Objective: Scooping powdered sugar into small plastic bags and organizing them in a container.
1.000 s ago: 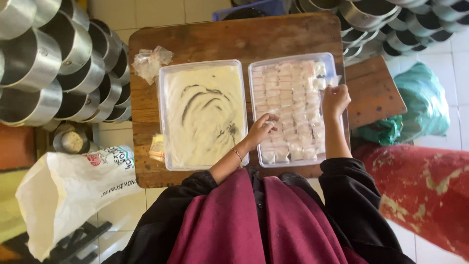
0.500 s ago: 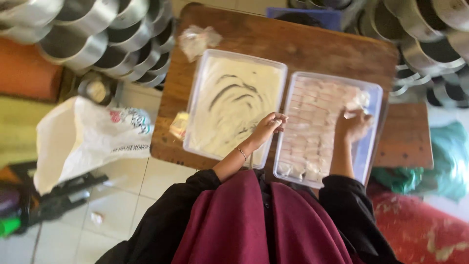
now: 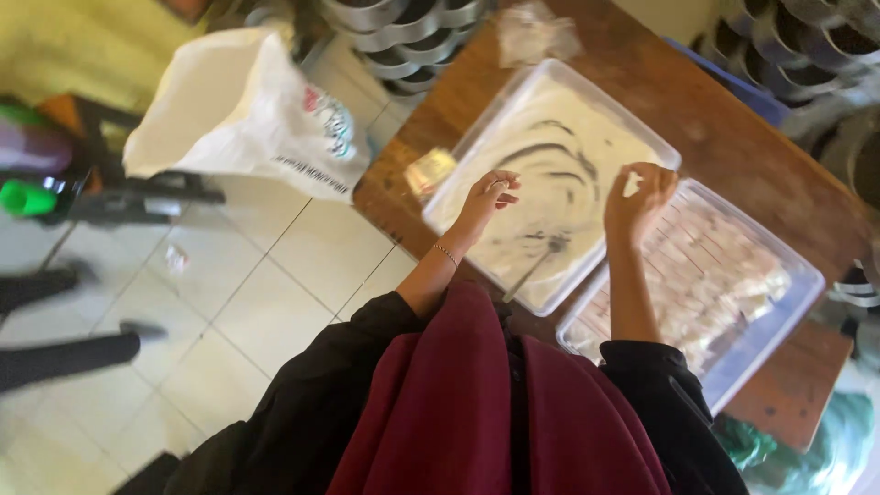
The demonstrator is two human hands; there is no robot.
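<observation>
Over a worn wooden table (image 3: 724, 137) on a pale tiled floor (image 3: 275, 284), the left hand (image 3: 490, 194) hovers loosely curled and empty above the floured tray (image 3: 550, 174), while the right hand (image 3: 639, 197) pinches its fingertips together beside the tray of pale pieces (image 3: 724, 275).

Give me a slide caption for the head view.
Both hands, left and right, raised over a batter tray beside a tray of pale pieces.

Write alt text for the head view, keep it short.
Seen from above, a person's left hand and right hand hover over a clear tray of white batter on a wooden table. A second clear tray of pale cut pieces sits beside it, with stacked metal tins and a white sack nearby.
</observation>
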